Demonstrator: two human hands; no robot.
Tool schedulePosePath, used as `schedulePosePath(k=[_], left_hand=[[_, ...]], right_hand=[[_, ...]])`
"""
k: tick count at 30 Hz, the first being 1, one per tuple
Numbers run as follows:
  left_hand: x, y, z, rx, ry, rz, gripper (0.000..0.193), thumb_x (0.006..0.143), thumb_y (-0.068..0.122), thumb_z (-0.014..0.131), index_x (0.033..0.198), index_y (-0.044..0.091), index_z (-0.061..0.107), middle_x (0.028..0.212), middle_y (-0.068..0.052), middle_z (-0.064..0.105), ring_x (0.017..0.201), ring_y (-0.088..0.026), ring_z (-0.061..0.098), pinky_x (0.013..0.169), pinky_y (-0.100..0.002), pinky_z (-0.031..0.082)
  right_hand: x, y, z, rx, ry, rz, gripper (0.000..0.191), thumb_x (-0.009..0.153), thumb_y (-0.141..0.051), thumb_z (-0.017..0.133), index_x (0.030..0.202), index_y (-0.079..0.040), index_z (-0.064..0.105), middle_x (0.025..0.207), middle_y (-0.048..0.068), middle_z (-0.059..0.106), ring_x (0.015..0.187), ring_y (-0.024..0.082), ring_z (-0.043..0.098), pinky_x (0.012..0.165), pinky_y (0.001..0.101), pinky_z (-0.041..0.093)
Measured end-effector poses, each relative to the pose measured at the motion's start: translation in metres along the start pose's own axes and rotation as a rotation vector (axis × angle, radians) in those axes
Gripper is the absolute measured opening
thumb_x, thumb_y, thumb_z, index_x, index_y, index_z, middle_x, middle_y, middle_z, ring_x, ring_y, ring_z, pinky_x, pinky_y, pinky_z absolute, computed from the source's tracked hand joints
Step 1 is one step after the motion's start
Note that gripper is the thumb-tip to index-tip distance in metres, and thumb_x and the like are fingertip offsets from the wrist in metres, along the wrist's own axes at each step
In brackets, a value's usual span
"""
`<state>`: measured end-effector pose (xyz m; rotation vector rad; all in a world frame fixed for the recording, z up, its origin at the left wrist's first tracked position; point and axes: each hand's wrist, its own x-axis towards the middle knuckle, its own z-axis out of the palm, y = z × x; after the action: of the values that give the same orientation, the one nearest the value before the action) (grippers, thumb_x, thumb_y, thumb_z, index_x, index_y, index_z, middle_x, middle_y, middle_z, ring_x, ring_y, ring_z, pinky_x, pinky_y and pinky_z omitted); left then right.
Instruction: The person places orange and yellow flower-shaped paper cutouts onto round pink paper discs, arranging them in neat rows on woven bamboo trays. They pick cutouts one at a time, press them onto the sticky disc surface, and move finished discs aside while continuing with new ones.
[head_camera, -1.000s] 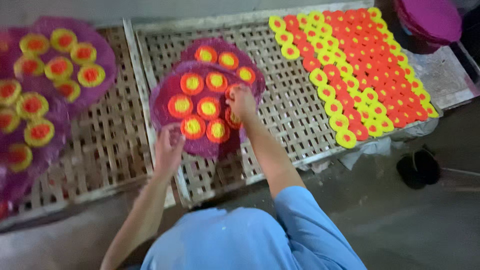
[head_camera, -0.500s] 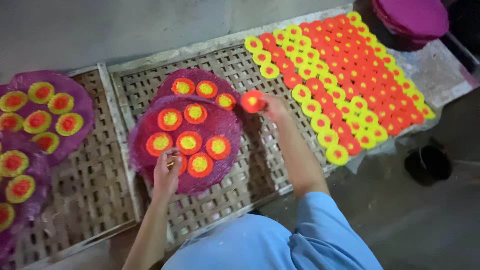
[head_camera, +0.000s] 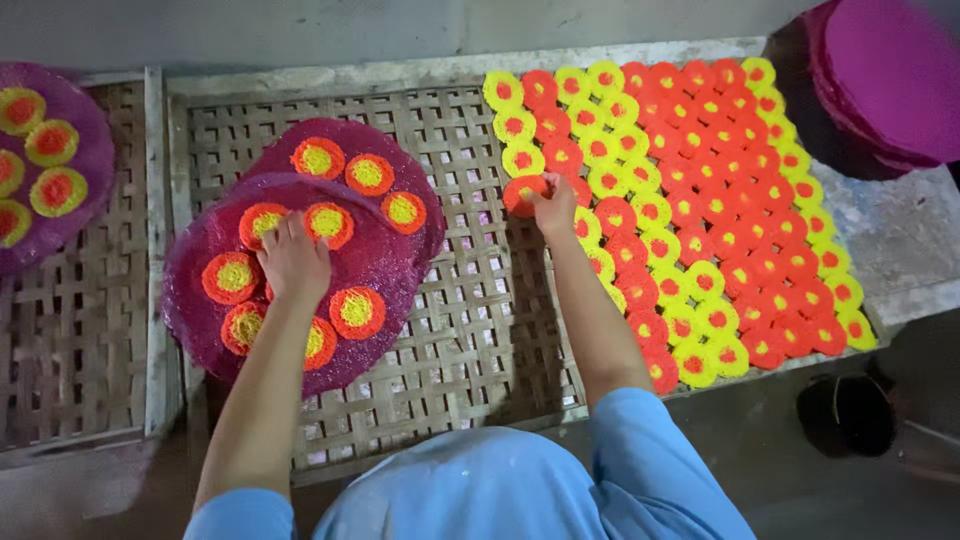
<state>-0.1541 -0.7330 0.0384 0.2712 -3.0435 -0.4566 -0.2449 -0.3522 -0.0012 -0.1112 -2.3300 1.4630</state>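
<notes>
My right hand (head_camera: 553, 203) pinches a small orange and yellow round disc (head_camera: 523, 192) and holds it at the left edge of the rows of orange and yellow discs (head_camera: 700, 200) laid on the woven bamboo tray (head_camera: 460, 300). My left hand (head_camera: 293, 262) rests palm down on the middle of a purple round mat (head_camera: 285, 290). That mat carries several orange discs with yellow centres. A second purple mat (head_camera: 352, 165) with three such discs lies partly under it, farther back.
A second woven tray (head_camera: 70, 330) lies at the left with a purple mat of yellow discs (head_camera: 45, 165) on it. A stack of bare purple mats (head_camera: 880, 80) sits at the back right. A dark object (head_camera: 845, 410) lies on the floor at the right.
My right hand picked an orange disc off the purple mat and carried it right to the edge of the laid-out rows. My left hand slid up onto the mat's middle.
</notes>
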Motion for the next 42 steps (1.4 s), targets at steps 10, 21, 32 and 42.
schedulePosePath(k=[10, 21, 32, 42], left_hand=[[0.037, 0.004, -0.007, -0.002, -0.042, -0.065, 0.037, 0.093, 0.03, 0.069, 0.12, 0.007, 0.061, 0.124, -0.017, 0.062, 0.124, -0.035, 0.054, 0.109, -0.047, 0.041], [-0.065, 0.096, 0.019, -0.664, -0.24, 0.382, 0.052, 0.08, 0.028, 0.081, 0.121, 0.006, 0.061, 0.12, -0.016, 0.064, 0.109, -0.029, 0.066, 0.092, -0.041, 0.056], [-0.097, -0.038, 0.058, -0.08, -0.211, 0.397, 0.06, 0.093, 0.022, 0.066, 0.148, 0.005, 0.048, 0.143, -0.018, 0.05, 0.128, -0.039, 0.049, 0.11, -0.047, 0.042], [-0.086, -0.026, 0.03, -0.2, -0.535, 0.081, 0.032, 0.095, 0.031, 0.066, 0.118, 0.009, 0.062, 0.102, -0.012, 0.072, 0.097, -0.029, 0.072, 0.086, -0.046, 0.056]], right_hand=[[-0.002, 0.007, -0.001, -0.504, 0.059, -0.224, 0.037, 0.086, -0.008, 0.074, 0.121, -0.002, 0.061, 0.108, 0.025, 0.069, 0.099, 0.045, 0.065, 0.08, 0.0517, 0.053], [-0.139, 0.003, 0.047, 1.234, -0.529, 0.821, 0.051, 0.1, -0.029, 0.06, 0.136, 0.005, 0.056, 0.128, 0.021, 0.067, 0.11, 0.027, 0.072, 0.098, 0.0431, 0.057], [-0.081, 0.059, -0.033, -0.416, -0.134, -0.1, 0.035, 0.089, -0.014, 0.076, 0.12, -0.003, 0.065, 0.112, 0.021, 0.071, 0.106, 0.04, 0.067, 0.091, 0.0476, 0.053], [-0.096, 0.035, -0.034, -0.77, 0.165, -0.358, 0.055, 0.075, -0.006, 0.074, 0.128, 0.0, 0.059, 0.113, 0.026, 0.061, 0.104, 0.044, 0.059, 0.087, 0.0509, 0.051]])
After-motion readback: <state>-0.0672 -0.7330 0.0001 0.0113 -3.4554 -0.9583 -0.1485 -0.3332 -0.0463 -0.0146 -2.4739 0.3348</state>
